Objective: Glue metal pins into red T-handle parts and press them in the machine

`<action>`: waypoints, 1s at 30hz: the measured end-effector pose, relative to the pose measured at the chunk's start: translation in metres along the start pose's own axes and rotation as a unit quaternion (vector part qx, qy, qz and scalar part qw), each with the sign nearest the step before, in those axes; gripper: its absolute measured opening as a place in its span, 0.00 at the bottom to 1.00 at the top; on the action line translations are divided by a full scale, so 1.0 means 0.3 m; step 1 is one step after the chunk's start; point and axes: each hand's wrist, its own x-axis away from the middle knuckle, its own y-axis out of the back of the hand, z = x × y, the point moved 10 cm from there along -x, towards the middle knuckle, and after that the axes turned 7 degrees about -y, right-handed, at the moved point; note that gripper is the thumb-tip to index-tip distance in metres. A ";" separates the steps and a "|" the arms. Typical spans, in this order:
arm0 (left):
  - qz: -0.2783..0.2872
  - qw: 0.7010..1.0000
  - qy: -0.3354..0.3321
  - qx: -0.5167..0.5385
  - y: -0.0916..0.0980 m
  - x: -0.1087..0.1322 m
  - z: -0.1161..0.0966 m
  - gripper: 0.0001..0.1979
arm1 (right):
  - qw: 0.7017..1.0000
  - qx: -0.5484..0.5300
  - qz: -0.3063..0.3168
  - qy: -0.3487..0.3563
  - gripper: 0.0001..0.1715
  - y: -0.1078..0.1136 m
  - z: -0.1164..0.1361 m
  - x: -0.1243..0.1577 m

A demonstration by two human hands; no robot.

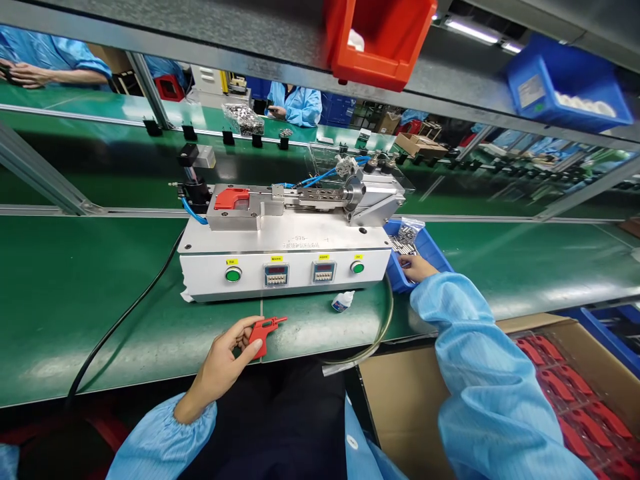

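My left hand [223, 358] grips one red pistol-shaped part [259, 338] at the bench edge [300, 351]. My right hand [419, 269] is inside one blue bin [436, 250] containing metal pins [403, 249] and one clear bag [411, 230]; whether its fingers [407, 262] hold any, I cannot tell. One two-button machine [260, 237] seats one red piece [231, 198]. One carton [405, 400] contains rows of red parts [555, 385].

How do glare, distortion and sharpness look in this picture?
Head view: whitish glare streaks the green worktop, and the ceiling tube light looks washed out; head view: the right sleeve seems stretched, probably wide-angle distortion; head view: the left hand and red pistol-shaped handle look fairly sharp.
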 end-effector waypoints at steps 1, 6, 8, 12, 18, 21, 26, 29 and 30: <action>-0.001 1.000 0.001 -0.001 0.000 0.000 0.001 0.23 | 1.000 -0.003 -0.002 -0.001 0.05 0.002 -0.001 -0.004; -0.007 1.000 0.006 -0.002 0.003 0.001 0.011 0.23 | 0.999 -0.006 -0.035 -0.010 0.11 0.018 -0.022 -0.020; -0.007 1.000 0.007 -0.005 0.004 0.002 0.012 0.23 | 0.999 -0.004 -0.051 -0.012 0.17 0.026 -0.030 -0.021; -0.008 1.000 0.006 -0.013 0.005 0.003 0.007 0.23 | 0.998 0.005 -0.057 0.000 0.21 0.025 -0.026 -0.020; -0.012 1.000 -0.001 -0.023 0.001 0.001 0.003 0.24 | 0.999 0.021 -0.050 0.006 0.13 0.016 -0.013 -0.014; -0.011 1.000 -0.003 -0.022 0.000 0.001 0.004 0.24 | 0.998 0.028 -0.054 0.000 0.09 0.020 -0.013 -0.006; -0.008 1.000 -0.002 -0.018 -0.001 -0.001 0.000 0.23 | 0.997 0.036 -0.064 -0.006 0.07 0.028 -0.009 0.003; -0.007 1.000 -0.006 -0.017 -0.003 -0.003 -0.007 0.23 | 0.996 0.042 -0.076 -0.014 0.10 0.036 -0.010 0.000; -0.007 1.000 -0.007 -0.017 -0.003 -0.004 -0.008 0.23 | 0.996 0.044 -0.080 -0.017 0.11 0.039 -0.011 -0.002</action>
